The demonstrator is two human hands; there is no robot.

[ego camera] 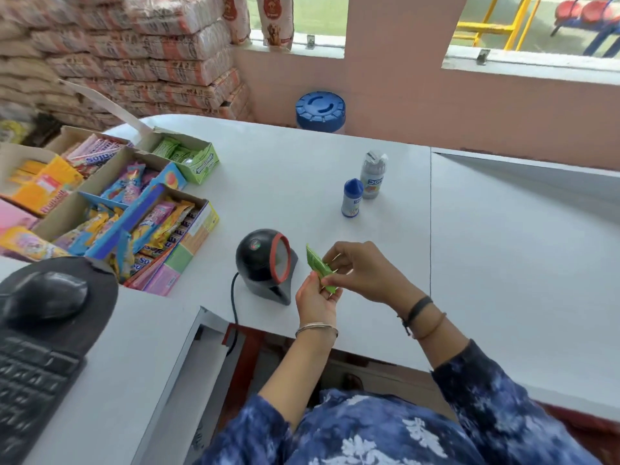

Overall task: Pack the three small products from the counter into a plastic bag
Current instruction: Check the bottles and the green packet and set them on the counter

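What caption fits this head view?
Both hands, left and right, hold a green packet beside the scanner; two bottles wait.

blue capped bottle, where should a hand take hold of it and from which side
Grip the blue capped bottle around its white body, below the rounded cap, coming from the near side. It stands upright on the counter, and the taller grey bottle stands close behind it.

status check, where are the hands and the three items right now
Left hand and right hand both gripping flat green packet beside black dome scanner. Blue-capped small bottle and grey bottle upright on counter. No bag visible.
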